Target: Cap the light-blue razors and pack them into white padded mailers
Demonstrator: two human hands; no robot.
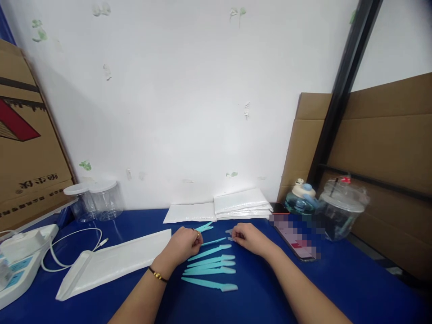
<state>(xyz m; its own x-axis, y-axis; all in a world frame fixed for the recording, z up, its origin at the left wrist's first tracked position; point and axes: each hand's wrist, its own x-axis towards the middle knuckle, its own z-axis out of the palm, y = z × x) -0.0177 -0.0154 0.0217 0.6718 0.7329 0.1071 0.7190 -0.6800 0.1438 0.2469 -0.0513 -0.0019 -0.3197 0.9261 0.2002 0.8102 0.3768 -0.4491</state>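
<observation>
My left hand (186, 243) is closed, with its fingertips pinched on the handle end of a teal eyebrow razor (216, 241) that points right. Behind these fingers, more teal razors (204, 227) lie crossed, partly hidden by the hand. Nearer to me, several teal eyebrow razors (211, 271) lie in a loose row, blade ends to the right. My right hand (250, 238) is closed in a pinch at small clear plastic pieces (229, 232), just right of the held razor's tip. Its fingers hide part of these pieces.
White padded mailers (241, 204) are stacked by the wall, and another white mailer (118, 258) lies left. A phone (293, 238), a teal bottle (299, 200) and a lidded clear cup (342, 211) stand right. Clear jars (106, 202), a white cable (72, 231) and a power strip (30, 270) are left.
</observation>
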